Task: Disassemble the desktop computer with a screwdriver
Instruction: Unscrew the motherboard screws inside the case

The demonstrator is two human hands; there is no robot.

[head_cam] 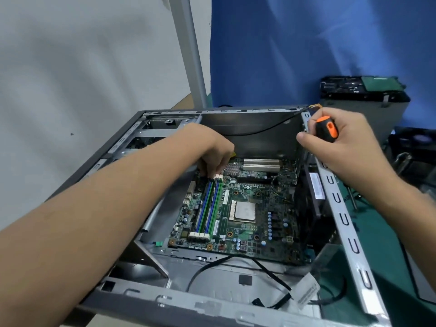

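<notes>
Two grips busy, left grip (212, 152) pinching memory latches (218, 177) inside case (342, 213), right grip (346, 142) grasping screwdriver (326, 128) at rim

Two bare forearms (94, 208), bare left grip (212, 147), bare right grip (349, 142)

Case (339, 208): matt grey sheet metal. Screwdriver (326, 128) in my right hand (342, 142): smooth black-and-orange plastic. Backdrop (306, 48): blue cloth.

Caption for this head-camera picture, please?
Left hand at the memory slots inside the open case; right hand grips a screwdriver.
</notes>
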